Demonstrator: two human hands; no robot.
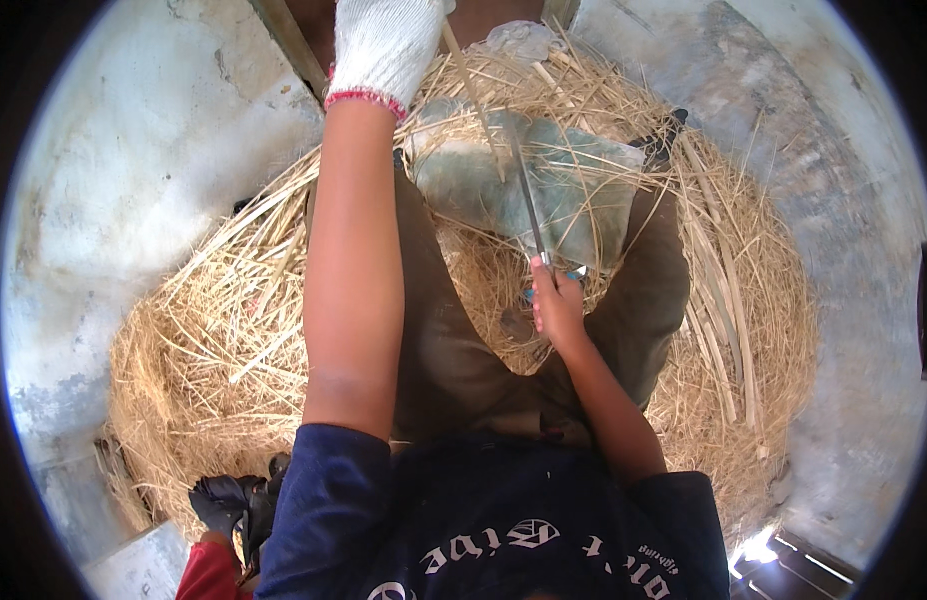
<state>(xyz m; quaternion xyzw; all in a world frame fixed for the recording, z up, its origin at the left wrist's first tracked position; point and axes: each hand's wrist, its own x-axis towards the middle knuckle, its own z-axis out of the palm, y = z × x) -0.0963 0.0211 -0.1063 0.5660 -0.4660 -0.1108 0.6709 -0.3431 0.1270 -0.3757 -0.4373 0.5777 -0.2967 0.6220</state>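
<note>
My left hand (381, 60), in a white knitted glove with a pink cuff, reaches far forward to the top edge. Its fingers are mostly cut off there. From beside the glove a thin bamboo strip (473, 90) slants down toward my lap, and the hand appears closed on its upper end. My bare right hand (558, 305) is wrapped round the handle of a knife. The long narrow blade (528, 195) points forward and away, its tip near the strip's lower end. Beneath both lies a worn greenish cloth (473, 185), spread across my legs.
Pale shavings and thin strips (233, 340) heap around me on both sides. Longer flat strips (728, 300) lie at the right. Stained pale walls (163, 120) rise at the left and right. Behind at lower left are a red sleeve (211, 570) and a dark cloth-like bundle (233, 505).
</note>
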